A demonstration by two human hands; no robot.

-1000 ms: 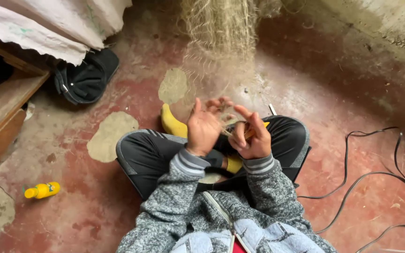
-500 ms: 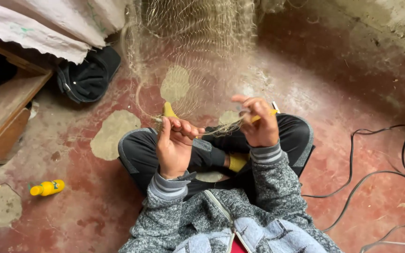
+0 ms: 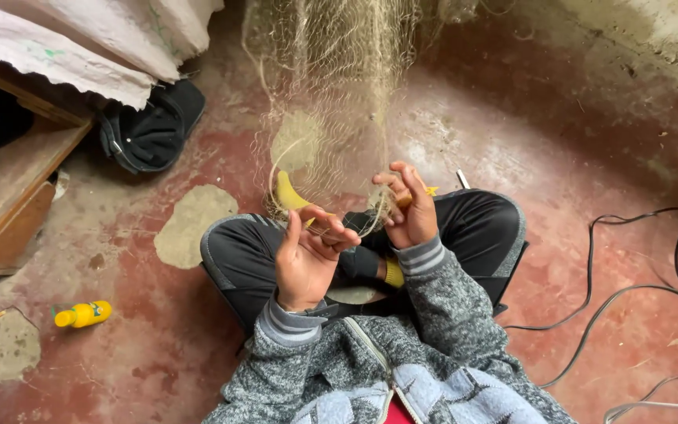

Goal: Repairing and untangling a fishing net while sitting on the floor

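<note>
Person sits cross-legged on the red floor [image 3: 606,188], both hands raised over the lap, working a fine net [image 3: 331,94] that hangs down from above and ends at the hands. Left hand [image 3: 308,255]: palm turned up and toward the body, wrist bent back, fingers curled in, thumb and fingertips pinching net strands. Right hand [image 3: 408,206]: sits a bit higher and further forward, just beside the left but apart from it, fingers closed around a bunched bit of net plus a small yellow tool (mostly hidden, can't tell what kind). Forearms in grey knit sleeves angle up from the chest. Around: yellow bottle [image 3: 82,314] lying on the floor well to the left, black bag [image 3: 147,129] by the wooden shelf [image 3: 9,188], black cables [image 3: 629,283] on the right.
</note>
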